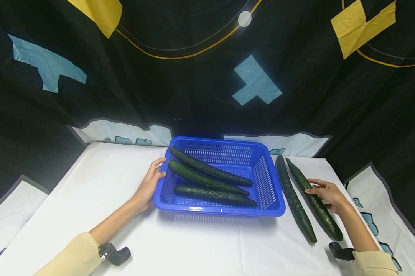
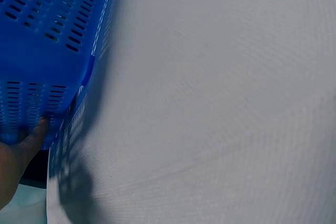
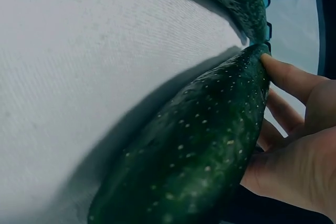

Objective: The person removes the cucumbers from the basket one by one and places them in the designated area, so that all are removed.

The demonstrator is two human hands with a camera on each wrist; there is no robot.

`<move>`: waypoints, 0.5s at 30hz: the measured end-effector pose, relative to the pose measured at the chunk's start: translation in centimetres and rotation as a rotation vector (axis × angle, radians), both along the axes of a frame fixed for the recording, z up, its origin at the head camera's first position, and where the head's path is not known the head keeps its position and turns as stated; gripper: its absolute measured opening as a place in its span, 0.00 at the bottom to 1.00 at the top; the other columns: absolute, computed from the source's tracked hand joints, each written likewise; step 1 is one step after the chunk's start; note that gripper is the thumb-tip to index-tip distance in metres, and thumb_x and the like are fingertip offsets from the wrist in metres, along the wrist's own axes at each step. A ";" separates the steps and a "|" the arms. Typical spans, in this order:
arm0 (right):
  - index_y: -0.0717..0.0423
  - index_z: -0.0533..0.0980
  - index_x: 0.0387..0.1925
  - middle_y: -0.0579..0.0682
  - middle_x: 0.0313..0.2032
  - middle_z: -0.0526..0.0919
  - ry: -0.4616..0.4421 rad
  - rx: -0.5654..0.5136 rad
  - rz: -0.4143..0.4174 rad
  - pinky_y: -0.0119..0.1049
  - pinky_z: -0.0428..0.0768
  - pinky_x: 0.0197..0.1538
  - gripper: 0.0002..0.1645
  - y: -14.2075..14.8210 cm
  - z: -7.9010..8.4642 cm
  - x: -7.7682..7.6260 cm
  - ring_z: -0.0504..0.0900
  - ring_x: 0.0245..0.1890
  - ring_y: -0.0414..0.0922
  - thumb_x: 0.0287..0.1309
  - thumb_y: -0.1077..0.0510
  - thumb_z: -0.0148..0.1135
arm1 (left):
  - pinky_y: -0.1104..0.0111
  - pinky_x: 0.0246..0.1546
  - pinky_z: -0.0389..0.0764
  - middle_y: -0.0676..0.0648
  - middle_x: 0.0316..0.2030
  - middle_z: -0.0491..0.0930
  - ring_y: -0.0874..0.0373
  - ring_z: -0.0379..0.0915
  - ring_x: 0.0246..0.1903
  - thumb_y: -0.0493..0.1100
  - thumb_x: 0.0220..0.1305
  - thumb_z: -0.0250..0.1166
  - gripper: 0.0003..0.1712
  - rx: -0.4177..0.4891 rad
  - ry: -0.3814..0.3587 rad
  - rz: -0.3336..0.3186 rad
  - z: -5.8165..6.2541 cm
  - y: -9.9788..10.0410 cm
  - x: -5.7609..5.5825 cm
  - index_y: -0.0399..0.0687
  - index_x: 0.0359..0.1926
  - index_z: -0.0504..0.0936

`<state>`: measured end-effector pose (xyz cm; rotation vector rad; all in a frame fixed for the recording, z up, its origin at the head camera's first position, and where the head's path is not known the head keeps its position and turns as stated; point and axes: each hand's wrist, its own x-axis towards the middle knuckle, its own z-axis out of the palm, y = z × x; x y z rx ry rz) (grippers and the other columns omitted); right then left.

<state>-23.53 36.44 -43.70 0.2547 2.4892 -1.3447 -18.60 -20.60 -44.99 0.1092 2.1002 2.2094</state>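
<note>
A blue plastic basket (image 1: 200,211) with slotted walls holds a few dark green cucumbers (image 1: 211,168) lying side by side. My left hand (image 1: 149,188) rests its fingertips against the basket's left rim; in the left wrist view a fairly straight finger (image 2: 35,137) touches the slotted outer wall. To the right of the basket lie two more cucumbers. My right hand (image 1: 328,194) grips the outer cucumber (image 1: 323,218) near its middle, thumb on one side and fingers on the other. In the right wrist view that cucumber (image 3: 189,145) fills the foreground. The inner cucumber (image 1: 293,201) lies beside it, untouched.
A white cloth covers the table (image 1: 200,249), whose right edge runs near my right forearm. Behind it hangs a black curtain (image 1: 193,96) with yellow and blue shapes. Each wrist carries a small black camera, such as the left one (image 1: 116,253).
</note>
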 end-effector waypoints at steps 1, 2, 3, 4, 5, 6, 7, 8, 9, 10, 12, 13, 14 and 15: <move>0.68 0.56 0.73 0.76 0.67 0.60 0.001 0.002 -0.003 0.49 0.80 0.41 0.42 -0.1 -0.1 0.0 0.80 0.44 0.52 0.65 0.57 0.62 | 0.54 0.57 0.78 0.34 0.72 0.54 0.32 0.62 0.64 0.38 0.75 0.41 0.31 0.001 0.001 0.000 0.0 0.0 0.0 0.50 0.77 0.49; 0.68 0.57 0.73 0.76 0.66 0.61 0.002 0.003 -0.007 0.48 0.80 0.41 0.42 -0.2 -0.1 0.0 0.80 0.42 0.50 0.65 0.56 0.63 | 0.54 0.57 0.78 0.34 0.72 0.54 0.32 0.62 0.64 0.38 0.75 0.41 0.31 0.001 0.002 0.001 0.0 0.0 0.0 0.50 0.77 0.49; 0.68 0.57 0.73 0.76 0.66 0.62 0.002 0.001 -0.009 0.47 0.80 0.40 0.42 -0.3 -0.1 0.0 0.80 0.42 0.49 0.65 0.56 0.62 | 0.54 0.57 0.78 0.34 0.72 0.54 0.32 0.62 0.64 0.38 0.75 0.41 0.31 0.001 0.002 0.000 0.0 0.0 0.0 0.50 0.77 0.49; 0.68 0.57 0.72 0.76 0.66 0.62 0.003 -0.003 -0.009 0.47 0.80 0.40 0.42 -0.4 -0.1 0.0 0.80 0.41 0.49 0.65 0.56 0.62 | 0.55 0.57 0.78 0.34 0.72 0.54 0.32 0.62 0.64 0.38 0.75 0.41 0.31 0.001 0.003 0.000 0.0 0.0 0.0 0.50 0.77 0.49; 0.68 0.57 0.72 0.76 0.66 0.62 0.002 -0.003 -0.009 0.47 0.80 0.40 0.42 -0.5 -0.1 0.0 0.80 0.41 0.49 0.65 0.56 0.62 | 0.55 0.57 0.78 0.34 0.72 0.54 0.32 0.62 0.64 0.38 0.75 0.41 0.31 0.001 0.003 0.000 0.0 0.1 0.0 0.50 0.77 0.49; 0.68 0.57 0.73 0.76 0.66 0.61 0.001 -0.001 -0.008 0.47 0.80 0.40 0.42 -0.6 -0.1 0.0 0.80 0.42 0.49 0.65 0.56 0.62 | 0.55 0.57 0.78 0.34 0.71 0.54 0.32 0.62 0.64 0.38 0.75 0.41 0.31 0.002 0.004 0.000 0.0 0.1 0.0 0.50 0.76 0.49; 0.68 0.57 0.73 0.76 0.67 0.61 0.001 0.000 -0.009 0.47 0.80 0.40 0.42 -0.6 -0.2 0.0 0.80 0.42 0.49 0.65 0.56 0.62 | 0.56 0.56 0.78 0.34 0.71 0.54 0.32 0.63 0.64 0.38 0.75 0.41 0.31 0.002 0.003 0.001 -0.1 0.1 0.0 0.50 0.76 0.49; 0.68 0.57 0.72 0.76 0.66 0.62 0.001 -0.003 -0.008 0.47 0.80 0.40 0.42 -0.7 -0.2 -0.1 0.80 0.42 0.49 0.65 0.56 0.62 | 0.57 0.56 0.79 0.34 0.71 0.54 0.32 0.63 0.64 0.38 0.75 0.41 0.31 0.003 0.004 0.002 -0.1 0.1 0.0 0.50 0.76 0.49; 0.69 0.57 0.72 0.75 0.66 0.63 0.002 -0.004 -0.008 0.47 0.80 0.40 0.42 -0.8 -0.2 -0.1 0.81 0.41 0.49 0.65 0.56 0.62 | 0.57 0.56 0.79 0.34 0.71 0.54 0.32 0.63 0.64 0.38 0.75 0.41 0.31 0.003 0.005 0.002 -0.1 0.0 0.0 0.50 0.76 0.49; 0.69 0.57 0.72 0.75 0.65 0.65 0.003 -0.007 -0.009 0.47 0.80 0.40 0.41 -0.9 -0.3 -0.1 0.81 0.41 0.48 0.65 0.56 0.62 | 0.58 0.56 0.79 0.34 0.71 0.54 0.33 0.63 0.64 0.38 0.75 0.41 0.31 0.004 0.006 0.004 0.0 0.0 0.0 0.50 0.76 0.49; 0.69 0.58 0.72 0.73 0.62 0.69 0.005 -0.010 -0.011 0.47 0.80 0.39 0.41 -1.1 -0.3 -0.2 0.81 0.40 0.47 0.65 0.56 0.62 | 0.58 0.56 0.79 0.34 0.71 0.54 0.33 0.63 0.64 0.38 0.75 0.41 0.31 0.006 0.005 0.005 -0.1 0.0 0.0 0.50 0.76 0.49; 0.69 0.58 0.72 0.72 0.60 0.72 0.006 -0.014 -0.012 0.46 0.80 0.39 0.41 -1.1 -0.3 -0.3 0.81 0.39 0.46 0.65 0.56 0.62 | 0.58 0.56 0.79 0.34 0.71 0.54 0.33 0.63 0.64 0.38 0.75 0.41 0.31 0.006 0.004 0.006 -0.1 0.0 0.0 0.50 0.76 0.49; 0.69 0.58 0.71 0.71 0.59 0.73 0.006 -0.017 -0.013 0.47 0.80 0.39 0.40 -1.2 -0.4 -0.3 0.80 0.38 0.46 0.65 0.56 0.62 | 0.58 0.56 0.79 0.34 0.71 0.54 0.33 0.63 0.64 0.38 0.75 0.41 0.31 0.005 0.004 0.005 -0.1 0.0 0.0 0.50 0.76 0.49; 0.69 0.59 0.71 0.70 0.57 0.75 0.006 -0.017 -0.014 0.47 0.80 0.39 0.40 -1.2 -0.3 -0.3 0.80 0.38 0.45 0.65 0.56 0.62 | 0.58 0.56 0.79 0.34 0.71 0.54 0.33 0.63 0.64 0.38 0.75 0.41 0.31 0.003 0.003 0.005 -0.1 0.0 0.0 0.50 0.76 0.49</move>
